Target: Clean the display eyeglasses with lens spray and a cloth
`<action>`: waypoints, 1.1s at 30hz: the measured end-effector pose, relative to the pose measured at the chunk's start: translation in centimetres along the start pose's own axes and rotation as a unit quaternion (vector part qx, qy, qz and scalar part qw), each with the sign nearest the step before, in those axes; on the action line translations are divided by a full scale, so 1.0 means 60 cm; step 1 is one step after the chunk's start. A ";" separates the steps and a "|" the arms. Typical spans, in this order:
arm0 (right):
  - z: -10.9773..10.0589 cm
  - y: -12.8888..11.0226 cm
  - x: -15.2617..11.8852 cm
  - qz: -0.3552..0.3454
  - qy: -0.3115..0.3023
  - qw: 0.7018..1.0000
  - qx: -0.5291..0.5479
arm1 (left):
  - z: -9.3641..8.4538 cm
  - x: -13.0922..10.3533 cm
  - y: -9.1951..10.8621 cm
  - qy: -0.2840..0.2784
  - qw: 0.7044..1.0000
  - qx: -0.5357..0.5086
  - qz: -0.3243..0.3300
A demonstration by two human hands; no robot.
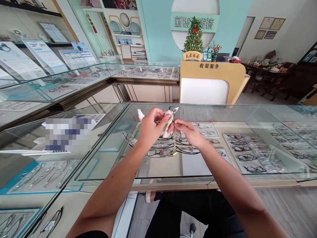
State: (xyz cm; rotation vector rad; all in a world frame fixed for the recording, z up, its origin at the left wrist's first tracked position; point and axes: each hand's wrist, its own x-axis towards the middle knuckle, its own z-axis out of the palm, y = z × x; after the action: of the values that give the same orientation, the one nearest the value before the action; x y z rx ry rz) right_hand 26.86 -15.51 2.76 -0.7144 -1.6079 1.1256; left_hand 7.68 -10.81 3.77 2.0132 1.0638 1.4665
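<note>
While the left hand [154,125] pinches a white cloth [167,127] against dark-rimmed eyeglasses [173,115], the right hand [187,129] grasps them from the other side. The eyeglasses are held over the glass counter [168,165]; a white bottle [140,114] is near the left hand, more spectacles [162,152] lie below, and 4 picture frames [267,23] hang beyond.

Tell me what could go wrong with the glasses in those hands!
The glasses might slip and fall onto the glass counter, because only fingers hold them up above it. Their thin frame could bend if the left hand pushes the white cloth too hard while the right hand grips. The little white bottle is close to the left hand, so it might get bumped.
</note>
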 end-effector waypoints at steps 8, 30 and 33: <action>0.000 0.004 -0.001 -0.003 0.001 1.000 -0.010 | -0.001 0.011 -0.011 -0.171 0.965 -0.134 -0.144; 0.002 0.014 -0.001 0.019 -0.023 0.997 0.067 | 0.015 0.009 0.010 -0.244 0.851 -0.434 -0.164; 0.002 0.017 0.000 0.017 -0.021 0.997 0.069 | 0.015 0.009 0.012 -0.232 0.855 -0.436 -0.160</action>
State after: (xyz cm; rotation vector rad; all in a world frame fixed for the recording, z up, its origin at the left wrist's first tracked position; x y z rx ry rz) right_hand 26.66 -15.15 1.80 -0.6317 -1.5415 1.2708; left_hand 8.84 -10.74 4.26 1.3251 0.3681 0.9365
